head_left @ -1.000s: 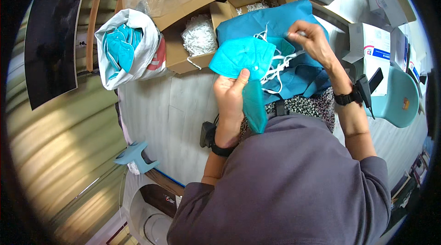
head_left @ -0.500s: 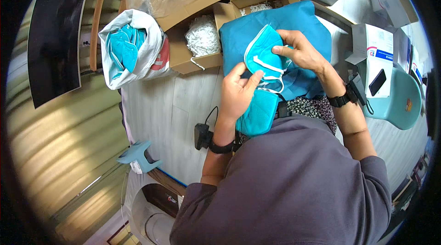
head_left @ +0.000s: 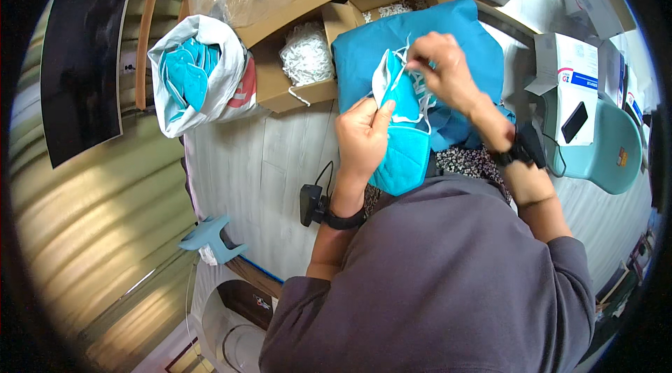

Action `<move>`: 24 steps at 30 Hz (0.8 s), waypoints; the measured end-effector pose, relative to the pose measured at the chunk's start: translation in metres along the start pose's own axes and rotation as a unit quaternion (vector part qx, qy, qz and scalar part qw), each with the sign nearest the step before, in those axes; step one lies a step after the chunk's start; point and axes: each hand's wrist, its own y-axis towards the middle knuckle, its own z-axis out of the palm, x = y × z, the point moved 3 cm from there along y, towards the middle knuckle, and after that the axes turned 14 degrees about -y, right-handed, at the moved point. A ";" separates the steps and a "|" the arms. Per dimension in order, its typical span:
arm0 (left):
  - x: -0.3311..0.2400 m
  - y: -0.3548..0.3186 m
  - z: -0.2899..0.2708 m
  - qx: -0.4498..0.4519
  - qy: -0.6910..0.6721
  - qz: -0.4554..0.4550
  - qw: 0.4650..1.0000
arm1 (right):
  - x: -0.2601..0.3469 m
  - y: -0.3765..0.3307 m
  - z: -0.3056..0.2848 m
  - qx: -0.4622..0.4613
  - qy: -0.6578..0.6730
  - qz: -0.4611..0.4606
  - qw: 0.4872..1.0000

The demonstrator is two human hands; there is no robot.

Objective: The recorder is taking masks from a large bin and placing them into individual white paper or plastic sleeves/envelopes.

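My left hand point(head_left: 360, 136) is closed on the lower edge of a turquoise face mask point(head_left: 405, 101), thumb on top. The mask is tipped on its side, so its white inner face shows at the left. At the mask's top right, my right hand point(head_left: 444, 71) is slightly blurred, its fingers pinched together on a white elastic strap point(head_left: 404, 47). More white straps hang along the mask's right side. Just below, a second turquoise mask point(head_left: 401, 159) lies against my lap. Blue cloth point(head_left: 465, 30) spreads beneath and behind both hands.
A white bag point(head_left: 162, 86) full of turquoise masks stands at the left. Beside it, a cardboard box point(head_left: 273, 98) holds a heap of white elastic straps point(head_left: 305, 54). To the right are a pale green chair point(head_left: 616, 152), white boxes point(head_left: 556, 58) and a phone point(head_left: 575, 123).
My right hand has left the mask's upper edge and now pinches at a strap. The mask has turned onto its side in my left hand, showing its white inside.
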 end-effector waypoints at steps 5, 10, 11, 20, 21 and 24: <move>0.010 -0.019 -0.004 -0.046 -0.040 -0.074 0.995 | -0.009 -0.009 0.013 -0.005 -0.015 -0.007 1.000; 0.001 -0.033 -0.017 -0.151 -0.138 -0.108 0.973 | -0.071 -0.012 -0.002 0.060 -0.045 0.166 0.983; 0.005 -0.031 -0.021 -0.151 -0.132 -0.102 0.974 | -0.063 -0.010 -0.005 0.041 -0.041 0.113 0.992; 0.018 -0.012 -0.007 -0.162 -0.242 -0.047 0.956 | 0.054 -0.027 0.016 0.089 0.144 0.006 0.986; 0.019 -0.013 -0.007 -0.160 -0.239 -0.049 0.957 | 0.052 -0.028 0.018 0.087 0.131 -0.016 0.987; 0.024 -0.023 -0.010 -0.153 -0.233 -0.052 0.959 | 0.039 -0.030 0.023 0.087 0.070 -0.063 0.992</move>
